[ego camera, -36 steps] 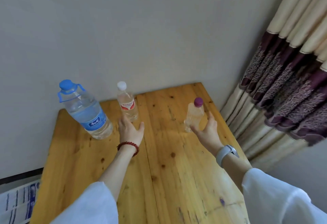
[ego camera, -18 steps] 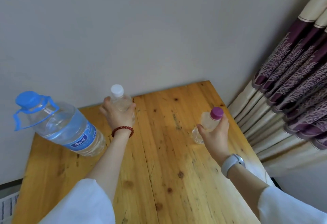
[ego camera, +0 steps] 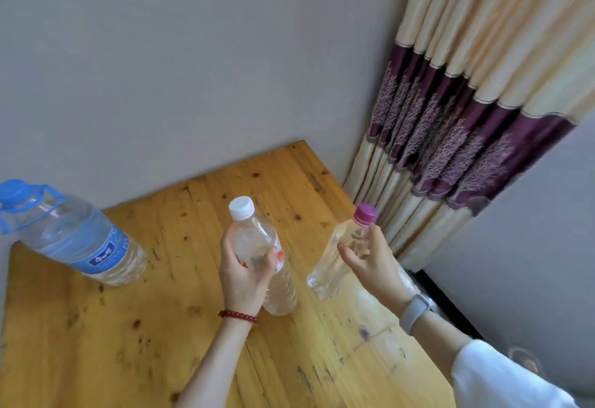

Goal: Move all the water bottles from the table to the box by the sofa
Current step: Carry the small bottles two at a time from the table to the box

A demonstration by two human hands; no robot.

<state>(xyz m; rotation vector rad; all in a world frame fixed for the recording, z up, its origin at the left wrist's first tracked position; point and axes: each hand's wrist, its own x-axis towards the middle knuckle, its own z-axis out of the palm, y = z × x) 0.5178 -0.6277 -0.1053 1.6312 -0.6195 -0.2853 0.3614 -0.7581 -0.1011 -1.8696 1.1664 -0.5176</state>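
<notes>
My left hand (ego camera: 242,274) grips a clear bottle with a white cap (ego camera: 257,240) and a red-and-white label, held up off the wooden table (ego camera: 135,337). My right hand (ego camera: 373,262) holds a clear bottle with a purple cap (ego camera: 338,253) near its neck, tilted and lifted above the table's right side. A large water bottle with a blue cap, blue handle and blue label (ego camera: 74,237) stands on the table at the far left, away from both hands. The box and sofa are out of view.
The table stands against a grey wall (ego camera: 193,69). A cream and purple curtain (ego camera: 467,111) hangs to the right of the table's far corner. A dark strip of floor edge (ego camera: 450,301) shows beyond the table's right edge.
Both hands closed on the two small bottles and lifted them off the table toward me. The big blue-capped bottle stayed put; the view tilted upward.
</notes>
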